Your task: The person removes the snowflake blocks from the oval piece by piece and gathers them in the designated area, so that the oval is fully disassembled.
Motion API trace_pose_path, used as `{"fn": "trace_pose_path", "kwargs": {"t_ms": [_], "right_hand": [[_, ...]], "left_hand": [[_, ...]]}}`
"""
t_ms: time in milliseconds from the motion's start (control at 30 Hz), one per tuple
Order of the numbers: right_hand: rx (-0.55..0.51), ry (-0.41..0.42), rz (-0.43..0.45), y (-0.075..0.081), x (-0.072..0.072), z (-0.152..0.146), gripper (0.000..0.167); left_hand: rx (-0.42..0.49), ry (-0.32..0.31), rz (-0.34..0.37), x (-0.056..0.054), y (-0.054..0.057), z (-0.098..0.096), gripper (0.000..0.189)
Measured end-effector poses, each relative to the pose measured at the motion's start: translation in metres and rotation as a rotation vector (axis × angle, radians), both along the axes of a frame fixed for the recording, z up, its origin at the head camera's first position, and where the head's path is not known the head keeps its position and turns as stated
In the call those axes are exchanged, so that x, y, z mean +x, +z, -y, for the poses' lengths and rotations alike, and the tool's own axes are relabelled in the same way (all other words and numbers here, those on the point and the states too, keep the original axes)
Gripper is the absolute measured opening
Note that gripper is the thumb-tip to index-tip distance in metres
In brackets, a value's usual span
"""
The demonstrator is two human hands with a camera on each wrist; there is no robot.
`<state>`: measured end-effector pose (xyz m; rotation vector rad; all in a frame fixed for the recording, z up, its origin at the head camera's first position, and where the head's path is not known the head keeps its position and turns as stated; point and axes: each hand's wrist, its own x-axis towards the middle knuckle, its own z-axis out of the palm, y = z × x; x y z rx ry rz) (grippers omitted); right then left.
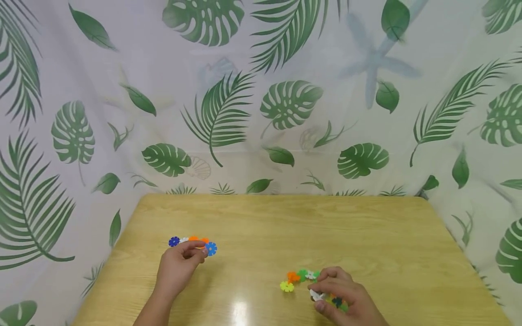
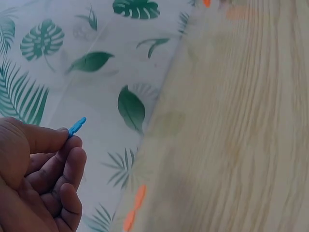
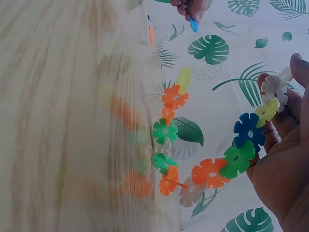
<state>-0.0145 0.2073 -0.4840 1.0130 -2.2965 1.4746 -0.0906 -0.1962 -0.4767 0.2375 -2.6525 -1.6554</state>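
In the head view my left hand [image 1: 175, 271] pinches a light blue snowflake disc [image 1: 211, 248] between thumb and fingertips. The left wrist view shows that blue disc [image 2: 77, 126] edge-on, with the other fingers curled below it. My right hand [image 1: 352, 299] holds a chain of linked snowflake discs by its white end disc [image 3: 274, 91]. From there the chain runs through yellow, a dark blue disc [image 3: 249, 131], green and orange discs and curves round to a yellow disc [image 1: 287, 286] at its far end. The right fingers hide part of it in the head view.
Beyond my left hand, a dark blue disc [image 1: 174, 241], a white disc [image 1: 184, 239] and orange discs [image 1: 193, 238] lie on the wooden table [image 1: 261, 222]. A leaf-printed curtain [image 1: 293, 54] hangs behind the table and along both sides.
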Motion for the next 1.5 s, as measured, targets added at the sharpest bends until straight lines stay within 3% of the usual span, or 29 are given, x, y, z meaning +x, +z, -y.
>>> {"fn": "trace_pose_path", "kwargs": {"t_ms": [233, 400, 600, 833, 1167, 1500], "right_hand": [[-0.009, -0.007, -0.020, -0.001, 0.002, -0.001, 0.052], [-0.008, -0.005, -0.010, -0.001, 0.004, -0.004, 0.051], [0.003, -0.001, -0.013, 0.000, 0.004, -0.005, 0.051], [0.018, -0.006, -0.005, 0.001, 0.005, -0.004, 0.050], [0.005, 0.028, -0.018, 0.000, 0.003, -0.002, 0.050], [-0.006, 0.057, -0.006, 0.000, 0.002, 0.004, 0.049]], "left_hand": [[-0.073, 0.039, 0.026, -0.009, -0.010, 0.032, 0.027], [-0.119, 0.053, 0.044, -0.012, -0.017, 0.043, 0.028], [-0.131, 0.023, 0.094, -0.014, -0.032, 0.041, 0.027], [-0.202, -0.022, 0.083, -0.020, -0.046, 0.037, 0.022], [-0.332, -0.044, 0.038, -0.029, -0.048, 0.037, 0.021], [-0.380, -0.036, 0.043, -0.029, -0.051, 0.036, 0.022]]}}
